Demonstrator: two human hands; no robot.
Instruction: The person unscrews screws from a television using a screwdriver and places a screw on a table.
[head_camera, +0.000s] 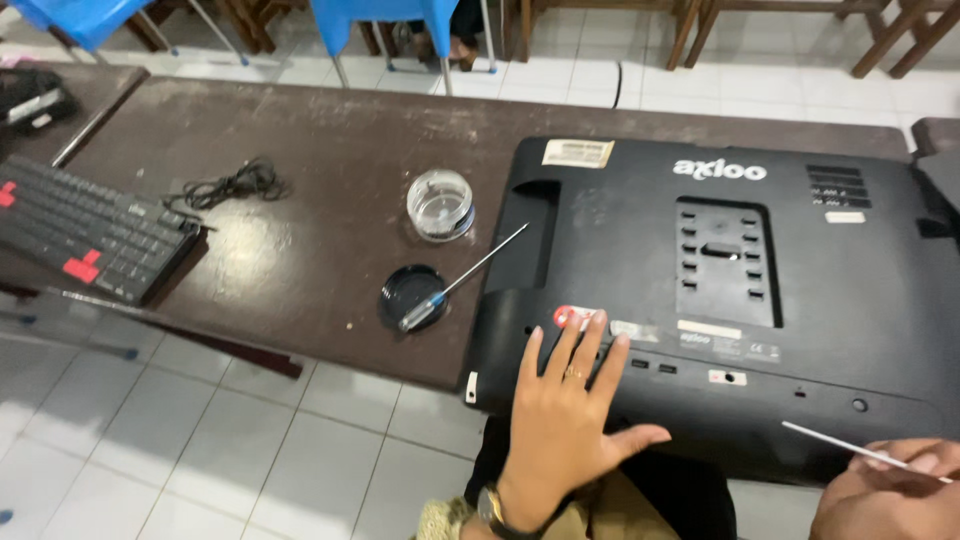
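A large black all-in-one computer (640, 240) lies face down on a dark brown table (330, 150), its back panel up and its near edge overhanging the table. My left hand (565, 415) rests flat on that near edge, fingers spread, with a ring and a wristwatch. At the bottom right, my right hand (885, 490) grips a thin white flat tool (850, 450) whose tip lies against the computer's lower edge. A screwdriver (455, 285) with a clear handle rests across a black round lid (412, 295) just left of the computer.
A clear round container (440, 205) stands behind the lid. A black keyboard (90, 235) with red keys and a coiled black cable (225, 185) lie at the left. Blue chairs (385, 25) and wooden furniture legs stand beyond the table on white floor tiles.
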